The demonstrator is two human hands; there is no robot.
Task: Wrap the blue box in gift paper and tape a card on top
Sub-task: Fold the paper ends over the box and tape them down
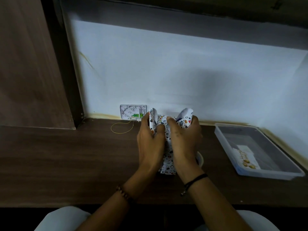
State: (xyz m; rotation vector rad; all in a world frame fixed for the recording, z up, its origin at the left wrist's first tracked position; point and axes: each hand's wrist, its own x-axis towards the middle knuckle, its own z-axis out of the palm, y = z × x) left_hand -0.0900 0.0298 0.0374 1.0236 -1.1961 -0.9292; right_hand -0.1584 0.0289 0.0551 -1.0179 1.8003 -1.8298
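Observation:
White gift paper (168,165) with small coloured prints lies in the middle of the dark wooden desk, folded up around something I cannot see; the blue box is hidden under it. My left hand (150,140) presses the paper's left side, thumb on top. My right hand (185,139) grips the right side. Two paper flaps stick up at the far end, one by each hand's fingertips. A white card (246,155) with gold print lies in the clear plastic tray (233,164) on the right. A roll of tape (200,160) peeks out from behind my right wrist.
A white wall socket plate (131,111) sits at the back of the desk (66,164), with a thin yellow wire loop (122,128) in front of it. A brown cabinet panel (30,64) stands at the left. The pale wall runs behind the desk.

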